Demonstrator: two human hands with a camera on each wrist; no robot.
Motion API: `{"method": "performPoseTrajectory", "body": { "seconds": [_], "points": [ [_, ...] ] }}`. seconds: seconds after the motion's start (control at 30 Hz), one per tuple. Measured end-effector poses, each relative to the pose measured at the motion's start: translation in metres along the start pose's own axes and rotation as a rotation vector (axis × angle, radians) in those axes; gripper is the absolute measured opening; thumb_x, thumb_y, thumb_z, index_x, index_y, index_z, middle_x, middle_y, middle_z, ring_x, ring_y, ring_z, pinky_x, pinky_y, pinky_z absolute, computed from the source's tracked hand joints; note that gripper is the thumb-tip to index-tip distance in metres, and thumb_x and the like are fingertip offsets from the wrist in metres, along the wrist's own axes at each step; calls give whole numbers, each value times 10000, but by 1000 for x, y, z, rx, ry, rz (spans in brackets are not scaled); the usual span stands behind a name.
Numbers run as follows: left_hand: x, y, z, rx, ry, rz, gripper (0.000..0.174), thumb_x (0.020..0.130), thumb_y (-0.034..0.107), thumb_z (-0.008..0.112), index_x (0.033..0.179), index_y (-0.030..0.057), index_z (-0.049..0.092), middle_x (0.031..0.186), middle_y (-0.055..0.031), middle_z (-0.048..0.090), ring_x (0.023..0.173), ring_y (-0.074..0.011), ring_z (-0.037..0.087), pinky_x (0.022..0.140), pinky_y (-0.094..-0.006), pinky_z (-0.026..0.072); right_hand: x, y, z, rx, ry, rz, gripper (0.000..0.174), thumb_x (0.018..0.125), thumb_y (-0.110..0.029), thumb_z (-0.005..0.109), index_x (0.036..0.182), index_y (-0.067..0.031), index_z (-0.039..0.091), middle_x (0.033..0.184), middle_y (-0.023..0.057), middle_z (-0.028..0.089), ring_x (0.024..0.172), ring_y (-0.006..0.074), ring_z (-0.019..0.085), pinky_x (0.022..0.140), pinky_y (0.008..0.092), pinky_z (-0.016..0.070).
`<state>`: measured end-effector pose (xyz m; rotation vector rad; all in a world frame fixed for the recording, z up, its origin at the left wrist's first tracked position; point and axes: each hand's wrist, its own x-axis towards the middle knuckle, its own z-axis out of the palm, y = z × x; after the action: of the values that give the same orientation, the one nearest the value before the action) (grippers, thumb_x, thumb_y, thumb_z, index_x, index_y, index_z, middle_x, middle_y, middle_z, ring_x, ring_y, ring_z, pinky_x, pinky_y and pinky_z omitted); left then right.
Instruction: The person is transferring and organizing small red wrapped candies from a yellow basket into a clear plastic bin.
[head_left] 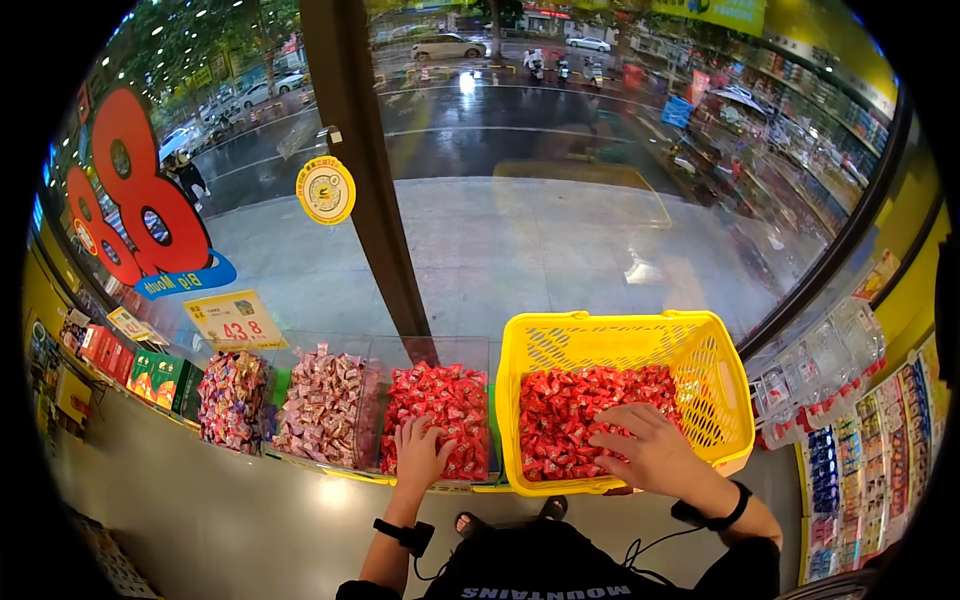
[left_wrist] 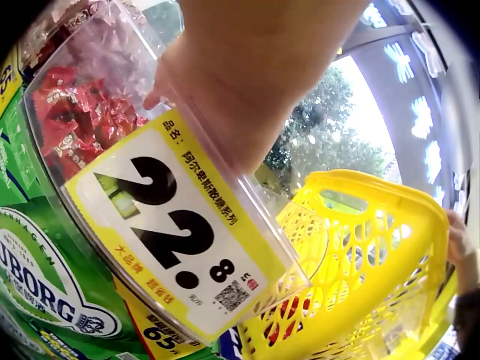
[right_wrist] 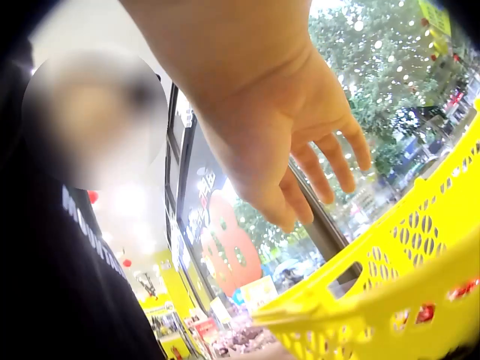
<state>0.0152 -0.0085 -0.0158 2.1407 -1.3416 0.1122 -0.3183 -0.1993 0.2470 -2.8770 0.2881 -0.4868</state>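
My left hand (head_left: 420, 452) rests on the red wrapped candies (head_left: 440, 395) in a clear plastic bin (head_left: 488, 380), fingers spread over the heap. The left wrist view shows that hand reaching past the bin's wall, above a price card (left_wrist: 176, 225) reading 22.8; most of its fingers are hidden there. My right hand (head_left: 645, 447) hovers over the yellow basket (head_left: 735, 400), which holds many red candies (head_left: 560, 410). Seen in the right wrist view, the right hand (right_wrist: 277, 142) has loosely bent, separated fingers and nothing in its grasp.
Left of the red candies stand bins of pink candies (head_left: 322, 410) and purple-blue candies (head_left: 232, 400). Green boxes (head_left: 165, 380) lie farther left. A glass window with a dark post (head_left: 365, 150) rises behind the counter. Shelves of packets (head_left: 880, 460) flank the right side.
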Motion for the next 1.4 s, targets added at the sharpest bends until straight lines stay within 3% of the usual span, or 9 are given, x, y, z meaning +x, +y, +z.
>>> {"method": "performPoseTrajectory", "body": {
  "seconds": [0.2, 0.43, 0.67, 0.8, 1.0, 1.1, 1.2, 1.33, 1.4],
  "points": [
    [4, 8, -2, 46, 35, -5, 328, 890, 361, 816, 1101, 127, 727, 1369, -117, 627, 1376, -366, 511, 1223, -616, 305, 50, 73, 3, 38, -325, -88, 393, 905, -326, 788, 1219, -100, 715, 1192, 109, 697, 1126, 343, 683, 971, 472, 550],
    [3, 8, -2, 32, 128, 4, 223, 850, 220, 812, 1029, 112, 737, 1329, -123, 632, 1350, -370, 524, 1210, -611, 326, 72, 135, 146, -248, -889, 38, 647, 923, -528, 734, 1434, -147, 622, 1439, 168, 574, 1391, 399, 506, 1120, 605, 431],
    [4, 15, -9, 22, 144, -19, 193, 844, 192, 795, 1006, 102, 740, 1316, -126, 631, 1339, -369, 525, 1203, -611, 336, 33, 151, 209, -401, -771, -89, 553, 881, -422, 806, 1351, -151, 697, 1653, 274, 353, 1515, 501, 341, 1216, 629, 324],
    [4, 14, -6, 39, 152, -19, 183, 841, 182, 791, 996, 100, 739, 1314, -123, 632, 1334, -367, 526, 1200, -606, 340, 28, 156, 220, -306, -666, -65, 374, 852, -360, 829, 1136, -119, 799, 1636, 297, 371, 1494, 500, 363, 1191, 629, 347],
    [4, 16, -8, 34, 151, -9, 183, 837, 171, 793, 994, 97, 736, 1316, -119, 632, 1330, -367, 529, 1192, -598, 349, 31, 167, 222, -232, -652, -93, 284, 885, -281, 750, 1071, -72, 799, 1536, 251, 491, 1401, 456, 466, 1093, 629, 418],
    [3, 15, -9, 15, 161, 7, 189, 831, 165, 801, 1001, 108, 739, 1322, -115, 630, 1335, -370, 528, 1193, -598, 347, 59, 145, 181, -168, -818, -39, 260, 874, -258, 729, 1054, -84, 801, 1493, 180, 536, 1381, 404, 498, 1072, 602, 442],
    [7, 16, -12, -7, 177, 46, 215, 825, 168, 815, 1025, 127, 748, 1343, -116, 624, 1356, -375, 519, 1202, -602, 336, 75, 123, 132, -112, -718, -143, 244, 856, -236, 709, 1031, -93, 800, 1471, 146, 557, 1358, 359, 520, 1073, 564, 452],
    [27, 66, -69, -123, 211, 100, 240, 809, 182, 837, 1035, 147, 765, 1379, -115, 613, 1393, -401, 496, 1228, -619, 297, 73, 65, 55, -42, -291, -310, 181, 828, -238, 752, 906, -75, 752, 1440, 154, 566, 1376, 365, 519, 1153, 551, 417],
    [34, 100, -101, -194, 186, 162, 243, 802, 212, 851, 1023, 148, 771, 1395, -114, 607, 1410, -402, 483, 1242, -639, 261, 64, 24, 16, -286, -172, -409, 187, 853, -246, 726, 948, -92, 774, 1420, 135, 590, 1384, 357, 515, 1167, 553, 405]
  ]
}}
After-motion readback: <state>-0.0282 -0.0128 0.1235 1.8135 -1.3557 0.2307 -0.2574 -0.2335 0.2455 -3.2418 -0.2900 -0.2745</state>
